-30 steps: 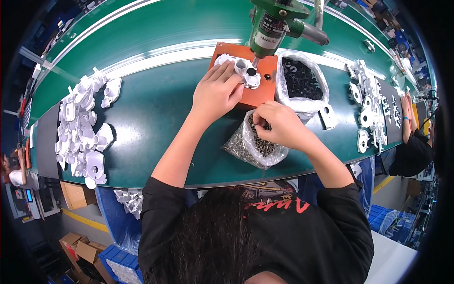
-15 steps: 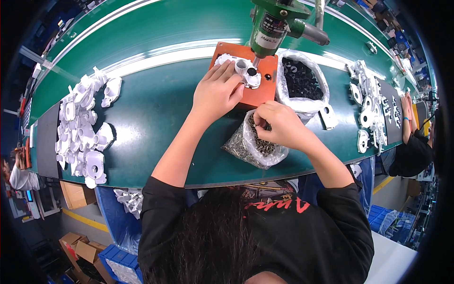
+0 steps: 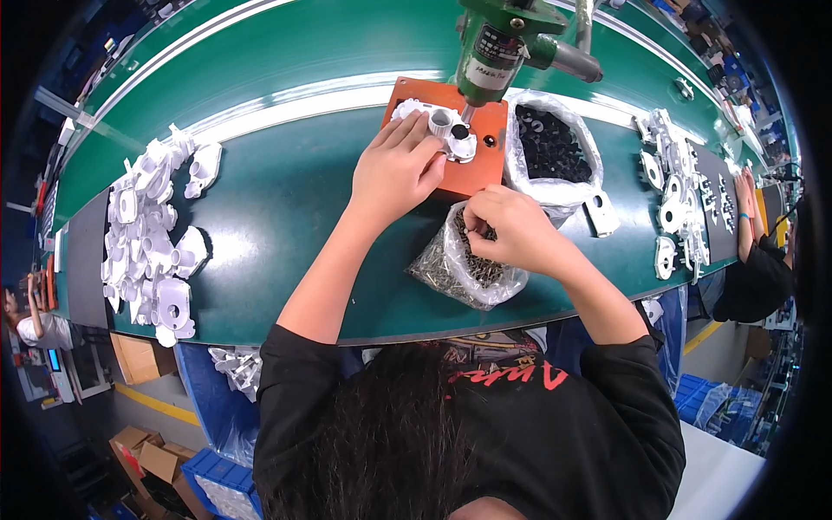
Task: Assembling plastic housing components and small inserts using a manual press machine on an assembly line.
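The green bench spans the full width of my view and curves toward the picture's rim. On its left part lies a large heap of white moulded parts; a second group of white parts lies on its right part, near another person's arm.

A green powered driver hangs above the far middle of the bench, with its tip pointing down at the orange fixture plate. A white housing sits on this plate, directly under the driver tip.

To the right of the plate, and just beside it, stands an open clear bag of black parts. Nearer to me, an open clear bag of small metal screws lies on the bench, below the plate.

My left hand rests flat on the orange plate, fingers pressed against the near side of the white housing. Its grip is a loose hold-down, not closed around anything.

My right hand sits at the mouth of the screw bag, fingertips pinched narrow among the screws. I cannot tell whether a screw is between them.
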`<state>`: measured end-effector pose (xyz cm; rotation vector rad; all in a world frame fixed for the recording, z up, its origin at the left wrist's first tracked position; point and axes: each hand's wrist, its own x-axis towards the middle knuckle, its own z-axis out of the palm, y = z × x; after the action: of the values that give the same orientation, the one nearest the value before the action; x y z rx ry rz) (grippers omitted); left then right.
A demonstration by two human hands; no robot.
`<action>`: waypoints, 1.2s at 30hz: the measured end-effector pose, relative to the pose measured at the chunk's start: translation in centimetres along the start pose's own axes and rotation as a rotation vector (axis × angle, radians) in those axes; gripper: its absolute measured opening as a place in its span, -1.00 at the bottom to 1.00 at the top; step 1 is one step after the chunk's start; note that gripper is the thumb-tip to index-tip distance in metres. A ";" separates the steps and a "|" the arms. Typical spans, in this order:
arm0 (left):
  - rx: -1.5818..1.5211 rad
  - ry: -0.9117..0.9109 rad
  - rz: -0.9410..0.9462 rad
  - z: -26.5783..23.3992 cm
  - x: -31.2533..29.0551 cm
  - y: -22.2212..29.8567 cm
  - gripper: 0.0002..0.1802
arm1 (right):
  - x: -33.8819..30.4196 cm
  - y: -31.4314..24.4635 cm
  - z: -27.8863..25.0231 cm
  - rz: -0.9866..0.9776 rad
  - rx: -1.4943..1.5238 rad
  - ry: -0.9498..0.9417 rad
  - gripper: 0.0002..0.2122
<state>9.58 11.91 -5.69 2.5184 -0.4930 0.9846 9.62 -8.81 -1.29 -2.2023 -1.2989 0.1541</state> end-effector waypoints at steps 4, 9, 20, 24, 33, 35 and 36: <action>-0.003 0.005 0.006 0.0 0.1 0.2 -0.86 | -0.1 0.1 0.1 -0.011 0.012 0.001 -0.88; 0.001 0.003 0.007 0.0 0.1 0.1 -0.86 | -0.1 0.2 -0.2 -0.036 0.038 0.010 -0.88; -0.005 0.003 0.003 0.0 0.1 0.0 -0.86 | 1.2 3.2 -2.1 0.377 0.636 0.145 -0.79; -0.001 -0.009 0.003 -0.1 0.3 0.1 -0.86 | 3.4 5.2 -1.7 0.318 0.659 0.324 -0.74; -0.014 0.006 -0.002 0.0 0.2 0.2 -0.86 | 6.4 6.7 0.9 0.327 0.583 0.478 -0.85; -0.016 0.004 -0.003 0.0 0.2 0.1 -0.86 | 6.5 6.7 1.1 0.311 0.567 0.516 -0.86; -0.007 0.005 -0.003 -0.1 0.1 0.1 -0.86 | 6.6 6.7 1.1 0.312 0.568 0.515 -0.86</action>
<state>9.61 11.84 -5.52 2.5095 -0.4897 0.9859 17.76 -5.31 -4.58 -1.7689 -0.5384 0.0557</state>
